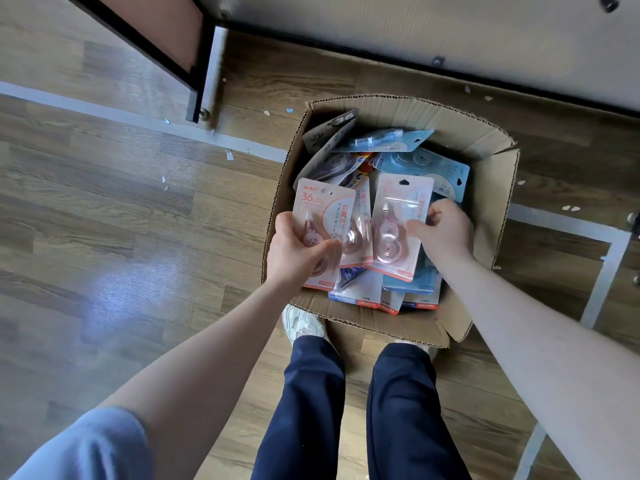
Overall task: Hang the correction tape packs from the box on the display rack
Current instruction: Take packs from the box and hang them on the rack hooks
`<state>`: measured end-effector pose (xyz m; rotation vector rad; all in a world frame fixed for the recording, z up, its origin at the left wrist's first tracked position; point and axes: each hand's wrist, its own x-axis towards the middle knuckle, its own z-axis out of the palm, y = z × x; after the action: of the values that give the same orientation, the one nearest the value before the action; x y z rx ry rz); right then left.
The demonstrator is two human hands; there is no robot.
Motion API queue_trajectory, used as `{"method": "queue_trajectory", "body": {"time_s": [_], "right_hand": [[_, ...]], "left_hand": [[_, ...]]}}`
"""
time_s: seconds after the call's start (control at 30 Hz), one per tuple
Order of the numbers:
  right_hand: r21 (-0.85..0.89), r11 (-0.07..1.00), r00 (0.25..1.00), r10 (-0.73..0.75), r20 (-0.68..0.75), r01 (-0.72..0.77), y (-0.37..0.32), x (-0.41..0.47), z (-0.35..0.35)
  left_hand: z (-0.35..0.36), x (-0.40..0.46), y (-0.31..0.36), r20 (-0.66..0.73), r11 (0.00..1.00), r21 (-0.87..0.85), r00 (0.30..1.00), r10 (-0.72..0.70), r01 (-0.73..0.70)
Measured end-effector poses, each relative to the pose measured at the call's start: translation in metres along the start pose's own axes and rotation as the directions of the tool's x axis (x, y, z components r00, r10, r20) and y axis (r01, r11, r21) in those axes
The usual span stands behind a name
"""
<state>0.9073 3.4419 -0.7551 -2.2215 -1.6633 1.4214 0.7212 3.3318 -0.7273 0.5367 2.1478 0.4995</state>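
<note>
Person stands over an open cardboard box (485, 216) on wood-pattern flooring; legs and a white shoe (303, 323) sit just behind the near flap. Bare floor lies wide to the left of the left hand (294, 252). Left hand grips a pink correction tape pack (323, 220), thumb curled over its face. Right hand (445, 230) pinches a second pink pack (398, 225), thumb on the blister, fingers behind. Beyond the fingers, blue packs (426, 164) and grey packs (329, 133) lie heaped inside against the far wall. A black-framed rack leg (195, 98) stands far left.

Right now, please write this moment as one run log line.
left hand: holds pink pack | right hand: holds pink pack | box: many packs
</note>
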Motion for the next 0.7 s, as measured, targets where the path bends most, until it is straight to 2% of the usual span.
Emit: {"method": "queue_trajectory", "body": {"time_s": [0.23,0.5,0.7], "right_hand": [[0.077,0.996,0.997,-0.043,0.066,0.038,-0.018,-0.009,-0.039],[0.127,0.991,0.999,-0.036,-0.016,0.038,-0.055,-0.035,-0.103],[0.171,0.982,0.997,-0.068,-0.044,0.075,-0.088,-0.06,-0.149]], "left_hand": [[-0.019,-0.012,0.037,-0.013,0.999,-0.03,0.999,0.03,-0.03],[-0.047,-0.035,0.083,-0.03,0.993,-0.103,0.998,0.051,-0.054],[-0.069,-0.058,0.127,-0.046,0.976,-0.175,0.991,0.124,-0.131]]}}
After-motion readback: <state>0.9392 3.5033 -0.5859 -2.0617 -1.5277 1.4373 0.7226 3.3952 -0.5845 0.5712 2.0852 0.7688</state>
